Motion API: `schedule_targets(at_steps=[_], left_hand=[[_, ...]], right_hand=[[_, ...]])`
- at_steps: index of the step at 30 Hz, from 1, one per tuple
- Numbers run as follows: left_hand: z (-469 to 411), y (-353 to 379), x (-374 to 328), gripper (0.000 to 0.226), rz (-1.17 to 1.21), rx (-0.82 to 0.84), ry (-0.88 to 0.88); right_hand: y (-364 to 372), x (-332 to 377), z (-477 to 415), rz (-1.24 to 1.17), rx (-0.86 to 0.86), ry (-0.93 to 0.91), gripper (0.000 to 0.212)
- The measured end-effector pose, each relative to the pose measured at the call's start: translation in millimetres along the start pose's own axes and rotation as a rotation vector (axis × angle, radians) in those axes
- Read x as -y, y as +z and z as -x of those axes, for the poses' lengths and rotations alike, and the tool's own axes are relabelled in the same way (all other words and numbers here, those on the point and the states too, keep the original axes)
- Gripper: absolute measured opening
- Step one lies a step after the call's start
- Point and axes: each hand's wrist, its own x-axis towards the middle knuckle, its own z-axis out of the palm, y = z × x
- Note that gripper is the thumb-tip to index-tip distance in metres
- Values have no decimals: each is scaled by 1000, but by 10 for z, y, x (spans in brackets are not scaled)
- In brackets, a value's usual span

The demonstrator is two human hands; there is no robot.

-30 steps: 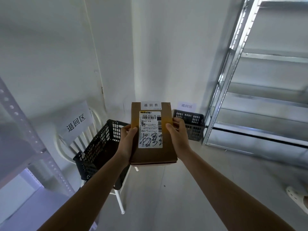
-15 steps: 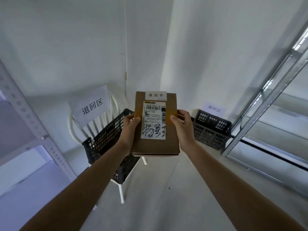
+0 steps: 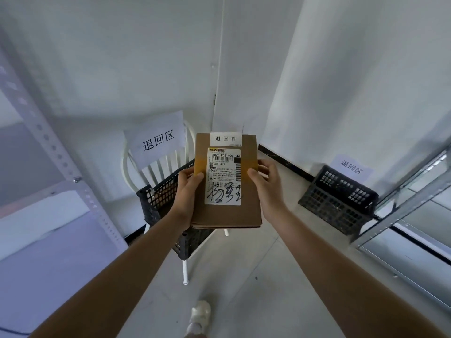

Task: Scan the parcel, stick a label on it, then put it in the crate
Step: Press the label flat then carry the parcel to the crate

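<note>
holding the parcel (image 3: 225, 215) flat out front, your left hand (image 3: 186, 191) and right hand (image 3: 264, 184) each keep a closed grip on its side edges. it hangs above the black crate (image 3: 158, 198) on the white chair (image 3: 151, 172), label (image 3: 225, 138) on top.

White walls (image 3: 353, 69) meet in a corner; pale concrete floor (image 3: 244, 276); white chair (image 3: 156, 167); metal shelving (image 3: 402, 203) at both sides.

Crate (image 3: 168, 191) partly hidden behind parcel (image 3: 225, 213); label (image 3: 224, 176) fine print unreadable.
</note>
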Motion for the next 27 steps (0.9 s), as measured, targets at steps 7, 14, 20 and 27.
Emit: schedule_targets(at_steps=[7, 14, 20, 27], left_hand=[[-854, -198, 124, 31, 73, -124, -8], [-1524, -309, 354, 33, 146, -246, -100], [-1868, -392, 724, 36, 215, -387, -186], [-2280, -435, 1263, 35, 287, -590, -202]], right_hand=[[416, -421, -927, 24, 129, 64, 31], [662, -808, -1630, 81, 217, 172, 35], [845, -1227, -2071, 156, 359, 254, 25], [962, -1909, -2568, 268, 599, 326, 22]])
